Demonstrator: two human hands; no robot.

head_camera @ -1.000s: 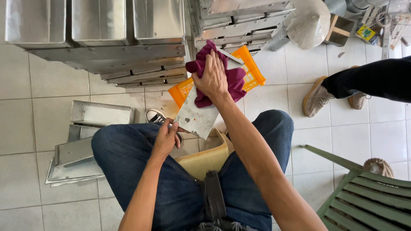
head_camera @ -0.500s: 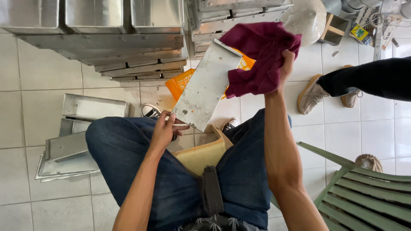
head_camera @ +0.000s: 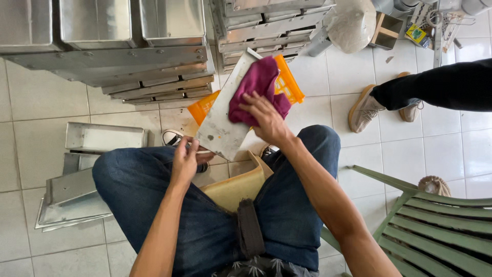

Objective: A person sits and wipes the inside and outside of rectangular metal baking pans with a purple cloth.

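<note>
A flat metal sheet [head_camera: 224, 115], like a tray lid, stands tilted in front of my knees. My left hand [head_camera: 185, 159] grips its lower edge. My right hand [head_camera: 266, 119] presses a dark red cloth [head_camera: 256, 84] against the sheet's upper face. I sit in blue jeans on a yellow stool [head_camera: 237, 185].
An orange plastic crate [head_camera: 289, 84] lies behind the sheet. Stacks of metal tins [head_camera: 133, 51] fill the top. Loose metal trays [head_camera: 77, 174] lie at left on the tiled floor. Another person's legs and shoes [head_camera: 365, 109] stand at right. A green bench [head_camera: 435, 225] is at lower right.
My right hand with the cloth went up to the sheet's top edge and has come back down onto its face. The left hand kept hold of the lower edge.
</note>
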